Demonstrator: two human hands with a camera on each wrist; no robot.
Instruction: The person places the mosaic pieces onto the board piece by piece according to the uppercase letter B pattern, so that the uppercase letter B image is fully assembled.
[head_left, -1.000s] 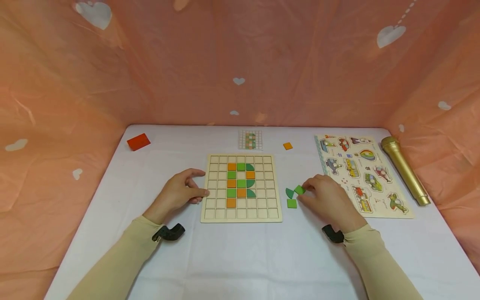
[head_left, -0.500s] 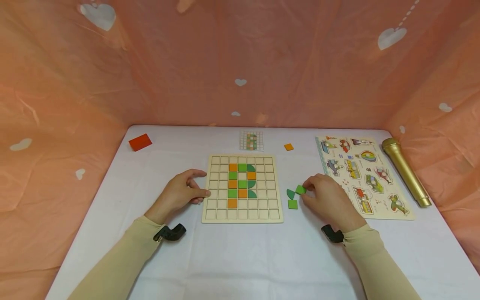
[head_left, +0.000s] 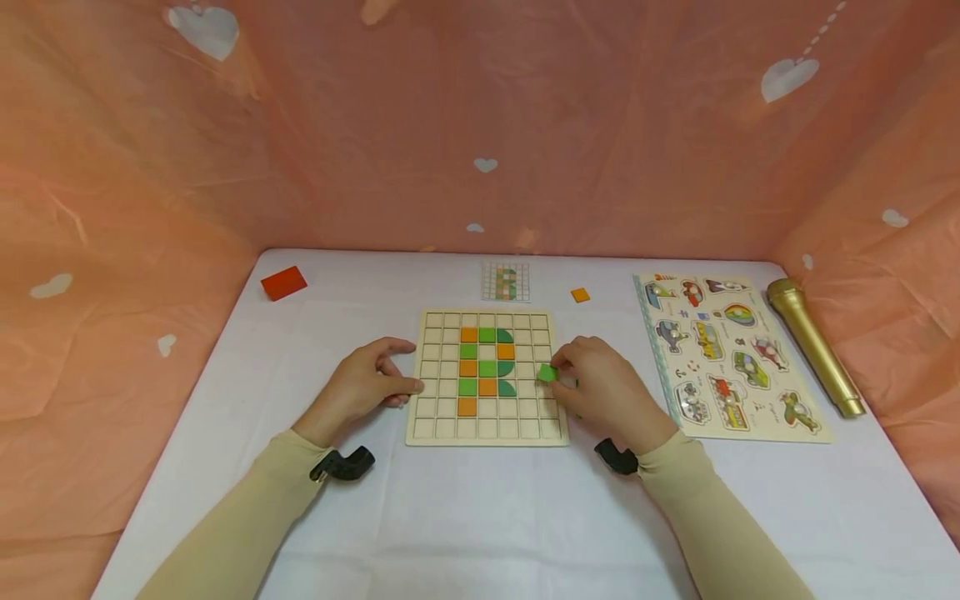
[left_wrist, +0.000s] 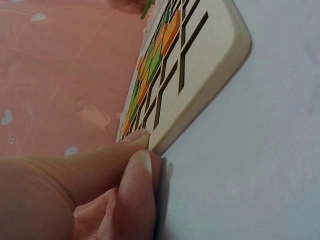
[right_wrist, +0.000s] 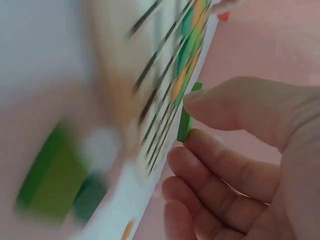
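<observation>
In the head view a wooden grid board (head_left: 445, 429) lies mid-table, with orange (head_left: 467, 407) and green square tiles (head_left: 468, 387) and dark green quarter-round tiles (head_left: 506, 388) in its cells. My left hand (head_left: 360, 385) holds the board's left edge, thumb (left_wrist: 115, 152) on top in the left wrist view. Over the board's right side, my right hand (head_left: 609, 392) pinches a green square tile (head_left: 547, 372) between thumb and forefinger. The right wrist view shows a loose green tile (right_wrist: 52, 182) and a dark green piece (right_wrist: 91, 197), blurred; the right hand mostly hides them in the head view.
Behind the board lies a small pattern card (head_left: 506, 282), with an orange tile (head_left: 581, 295) to its right. A red block (head_left: 283, 283) sits at the back left. A picture puzzle board (head_left: 690, 367) and a gold microphone (head_left: 816, 346) lie on the right.
My right hand has picked up a green square tile from the loose pieces and carried it left over the board's right edge. The left hand stays at the board.
</observation>
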